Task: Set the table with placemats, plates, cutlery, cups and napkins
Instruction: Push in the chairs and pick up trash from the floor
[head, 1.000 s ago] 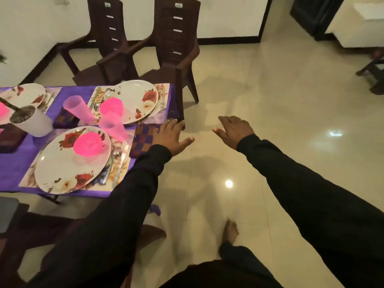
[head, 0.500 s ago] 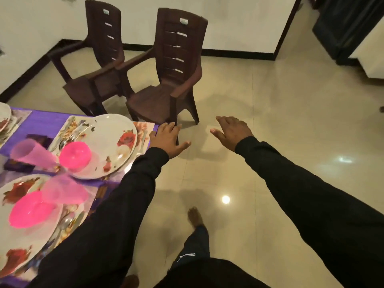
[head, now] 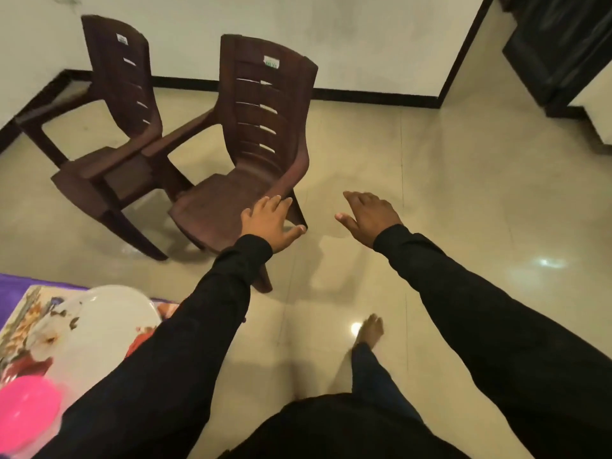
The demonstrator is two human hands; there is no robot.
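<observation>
My left hand (head: 270, 225) is stretched out, fingers spread and empty, over the front corner of the nearer brown chair (head: 255, 154). My right hand (head: 367, 215) hovers open above the floor, holding nothing. At the bottom left a white floral plate (head: 99, 326) lies on a patterned placemat (head: 23, 318) over the purple tablecloth (head: 13, 283). A pink bowl (head: 28, 414) sits on the plate at the frame's edge. My left sleeve hides part of the plate.
A second brown chair (head: 112, 127) stands left of the first, both near the white wall. Glossy beige floor tiles (head: 463, 200) spread to the right. A dark cabinet (head: 563, 44) stands at the top right. My bare foot (head: 371, 329) is on the floor.
The view has swung right and away from the table, so most place settings have left the frame. Both hands stay open and now reach toward the nearer chair.
</observation>
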